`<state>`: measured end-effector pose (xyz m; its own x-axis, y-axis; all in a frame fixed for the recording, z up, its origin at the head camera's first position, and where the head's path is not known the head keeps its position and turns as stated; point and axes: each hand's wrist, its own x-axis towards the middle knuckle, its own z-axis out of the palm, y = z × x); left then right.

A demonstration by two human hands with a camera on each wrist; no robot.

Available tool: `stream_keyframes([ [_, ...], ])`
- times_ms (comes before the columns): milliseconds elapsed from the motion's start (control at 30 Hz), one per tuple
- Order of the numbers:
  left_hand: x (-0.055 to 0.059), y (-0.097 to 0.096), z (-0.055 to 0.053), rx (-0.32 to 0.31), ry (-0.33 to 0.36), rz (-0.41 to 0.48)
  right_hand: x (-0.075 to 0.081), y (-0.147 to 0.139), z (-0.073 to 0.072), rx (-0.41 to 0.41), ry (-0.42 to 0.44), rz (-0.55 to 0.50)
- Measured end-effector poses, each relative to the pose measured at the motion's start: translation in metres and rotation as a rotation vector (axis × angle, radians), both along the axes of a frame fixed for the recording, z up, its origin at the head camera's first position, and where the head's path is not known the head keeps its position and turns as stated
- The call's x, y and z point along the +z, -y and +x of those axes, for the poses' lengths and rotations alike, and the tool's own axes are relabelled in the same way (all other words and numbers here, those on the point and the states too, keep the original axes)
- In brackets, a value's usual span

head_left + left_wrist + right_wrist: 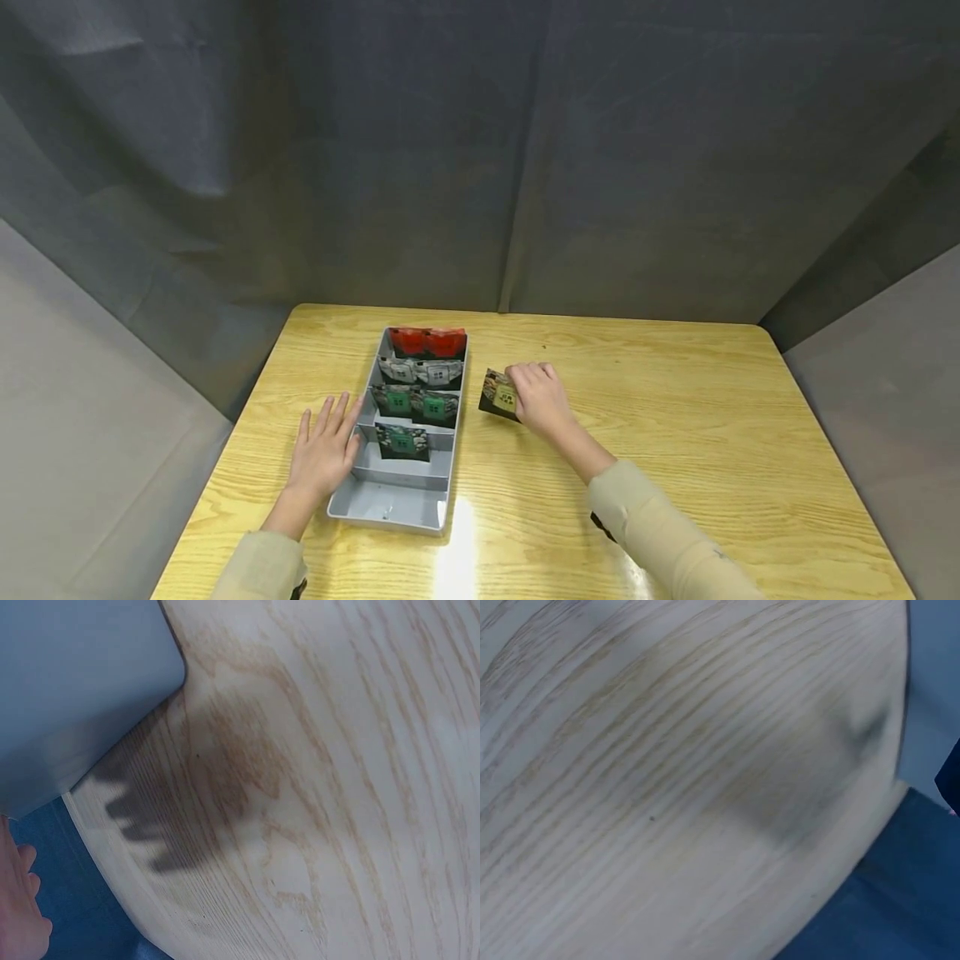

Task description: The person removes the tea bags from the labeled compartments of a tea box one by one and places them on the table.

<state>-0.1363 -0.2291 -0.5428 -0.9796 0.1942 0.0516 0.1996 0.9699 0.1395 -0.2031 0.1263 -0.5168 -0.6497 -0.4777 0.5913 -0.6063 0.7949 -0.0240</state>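
My right hand (pixel 542 402) pinches a dark tea bag packet with a yellow-green label (pixel 501 395), just right of the grey divided box (pixel 390 510). In the right wrist view only a dark corner of the packet (pixel 951 780) shows at the edge. My left hand (pixel 324 450) lies at the box's left side with fingers spread, its thumb at the rim. Its fingertips (pixel 30 883) appear at the lower left of the left wrist view. Inside the box, red packets (pixel 427 342) stand at the back, followed by grey packets (pixel 420 372), then green packets (pixel 415 405) in two compartments.
The foremost compartment holds no packets. Under everything is a light wood table (pixel 675 417). A dark grey curtain (pixel 637 167) hangs behind its far edge, and grey panels (pixel 75 417) stand on both sides.
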Motion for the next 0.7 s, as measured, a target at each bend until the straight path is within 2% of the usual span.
stream_keyframes([
  [167,-0.001,-0.001,0.000,-0.001,-0.004,0.003,-0.015,-0.005,-0.010,-0.049,0.078,0.052],
  [467,-0.002,0.001,-0.001,0.001,0.004,0.004,-0.033,-0.009,-0.030,-0.114,0.359,0.096],
  [567,-0.002,0.001,-0.001,0.001,-0.002,0.007,-0.038,-0.009,-0.035,-0.127,0.382,0.111],
  [700,-0.002,0.001,0.000,0.000,-0.022,0.021,-0.043,-0.009,-0.038,-0.150,0.364,0.138],
])
